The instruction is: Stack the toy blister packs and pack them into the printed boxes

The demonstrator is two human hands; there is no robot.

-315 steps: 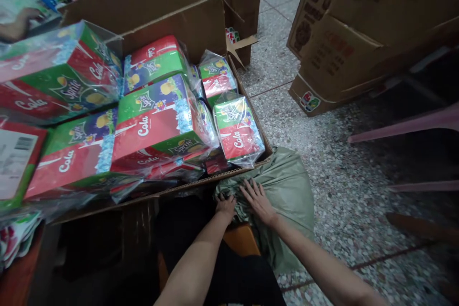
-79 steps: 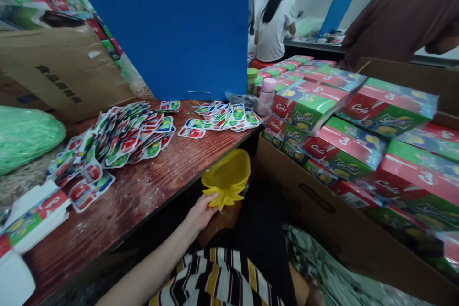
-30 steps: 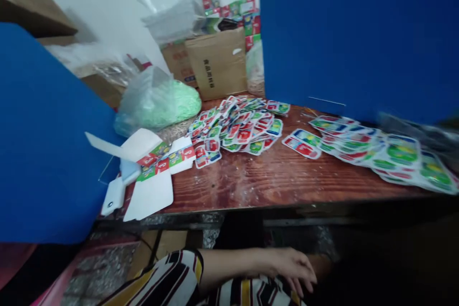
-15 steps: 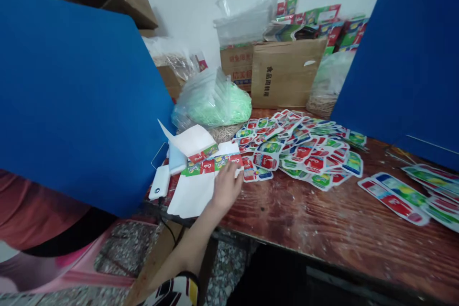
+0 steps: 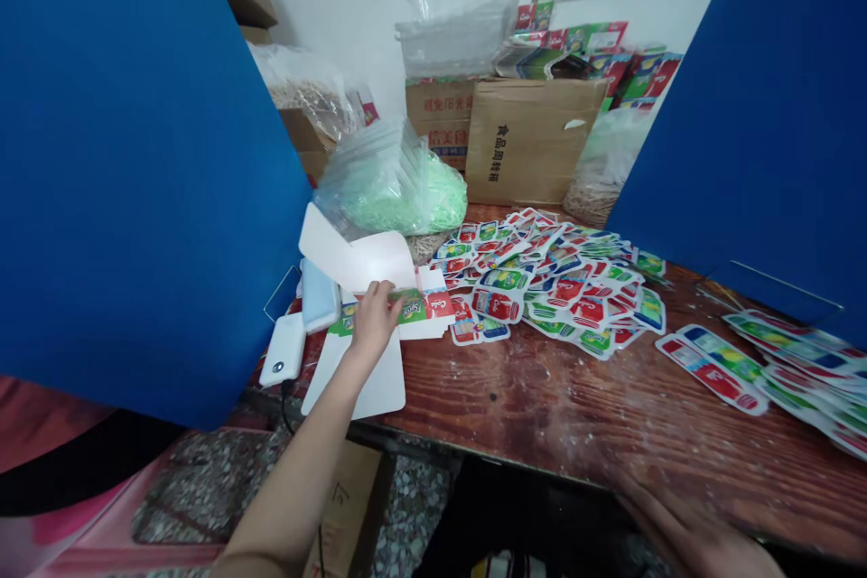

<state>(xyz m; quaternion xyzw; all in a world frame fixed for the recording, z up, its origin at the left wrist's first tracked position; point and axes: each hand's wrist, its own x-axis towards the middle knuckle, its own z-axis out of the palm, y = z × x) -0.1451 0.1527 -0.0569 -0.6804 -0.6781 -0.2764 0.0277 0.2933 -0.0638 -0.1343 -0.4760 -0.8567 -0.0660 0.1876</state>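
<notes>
At table's left end: left hand on the flat carton.
Thumb and fingers pinch the carton's printed strip, one white flap tipped up behind, the rest flat on the table just beside the phone and blue divider. Right hand is low at the table's near edge, blurred, fingers look loosely spread, cannot tell if it holds anything. Progress, my read: carton is gripped but not folded; the sachet pile and the strips to the right lie loose, nothing packed yet. Versus half a second ago: left hand was flat on the carton's right end, now it's moved left and closed on the strip; flap is raised higher; right hand has come into view.
</notes>
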